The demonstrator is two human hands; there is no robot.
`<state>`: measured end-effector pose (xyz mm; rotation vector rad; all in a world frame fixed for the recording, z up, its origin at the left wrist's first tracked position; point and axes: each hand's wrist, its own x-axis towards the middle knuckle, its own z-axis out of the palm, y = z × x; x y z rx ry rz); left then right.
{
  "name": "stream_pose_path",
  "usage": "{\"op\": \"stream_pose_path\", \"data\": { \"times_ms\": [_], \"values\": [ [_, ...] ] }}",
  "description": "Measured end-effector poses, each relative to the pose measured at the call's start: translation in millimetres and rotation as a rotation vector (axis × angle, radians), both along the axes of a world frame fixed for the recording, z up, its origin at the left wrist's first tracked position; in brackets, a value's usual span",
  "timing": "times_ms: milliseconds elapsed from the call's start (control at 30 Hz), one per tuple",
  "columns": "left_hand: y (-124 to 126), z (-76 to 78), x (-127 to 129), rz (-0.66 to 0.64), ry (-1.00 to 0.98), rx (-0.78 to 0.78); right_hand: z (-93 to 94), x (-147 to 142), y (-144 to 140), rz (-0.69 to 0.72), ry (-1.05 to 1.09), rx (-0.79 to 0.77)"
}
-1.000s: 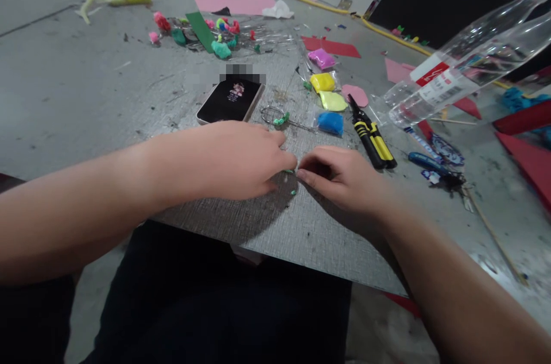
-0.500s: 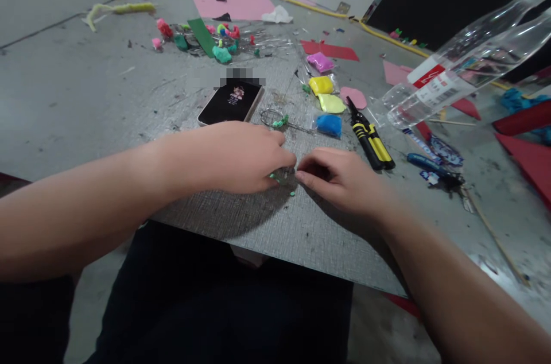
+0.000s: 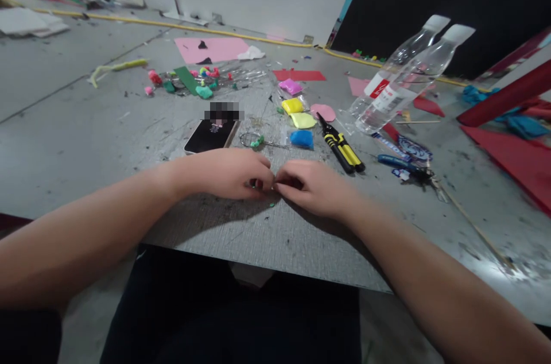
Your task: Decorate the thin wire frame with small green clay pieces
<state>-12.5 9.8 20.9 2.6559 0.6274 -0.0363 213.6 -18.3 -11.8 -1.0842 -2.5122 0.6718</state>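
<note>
Near the table's front edge, my left hand (image 3: 236, 173) is closed, its fingers curled down and pinched together. My right hand (image 3: 312, 185) is also closed in a pinch, its fingertips meeting those of the left. Whatever lies between the fingertips is too small and hidden to make out. A tiny green clay bit (image 3: 272, 205) lies on the table just below them. Beyond the hands is a wire loop (image 3: 247, 138) with a green clay piece (image 3: 257, 142) on it. A phone (image 3: 210, 135) lies behind my left hand.
Blue (image 3: 301, 139), yellow (image 3: 293, 105) and purple clay packets (image 3: 290, 86) lie ahead. Yellow-black pliers (image 3: 342, 148) lie to their right. Two clear bottles (image 3: 398, 85) stand farther right, near a keychain (image 3: 424, 173). Clay-tipped wires (image 3: 204, 80) and pink paper (image 3: 210, 49) are behind the phone.
The view has tilted up and shifted right, so the table things appear farther left and lower. My two hands' fingertips have come together; the green bits at my left fingers are now hidden.
</note>
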Motion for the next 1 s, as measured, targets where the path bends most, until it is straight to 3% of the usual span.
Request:
{"op": "stream_pose_path", "data": {
  "times_ms": [200, 300, 400, 500, 667, 1000],
  "values": [
    [9.6, -7.1, 5.2, -0.024, -0.256, -0.157, -5.4, -1.9, 6.5, 0.031, 0.052, 0.043],
    [12.5, -3.5, 10.4, 0.138, -0.394, -0.205, -7.7, -1.8, 10.6, 0.033, 0.126, 0.063],
    [14.5, -0.5, 20.0, 0.384, -0.518, -0.316, -8.3, -0.8, 14.4, -0.075, 0.225, 0.120],
    [18.6, -5.7, 30.9, 0.500, -0.597, -0.429, -8.4, 0.4, 17.6, -0.184, 0.289, 0.165],
    [24.6, -22.1, 41.5, 0.535, -0.699, -0.415, -10.6, 0.4, 22.5, -0.282, 0.327, 0.130],
    [21.8, -28.9, 36.8, 0.565, -0.745, -0.381, -14.6, -1.1, 21.6, -0.198, 0.424, 0.015]
  ]
}}
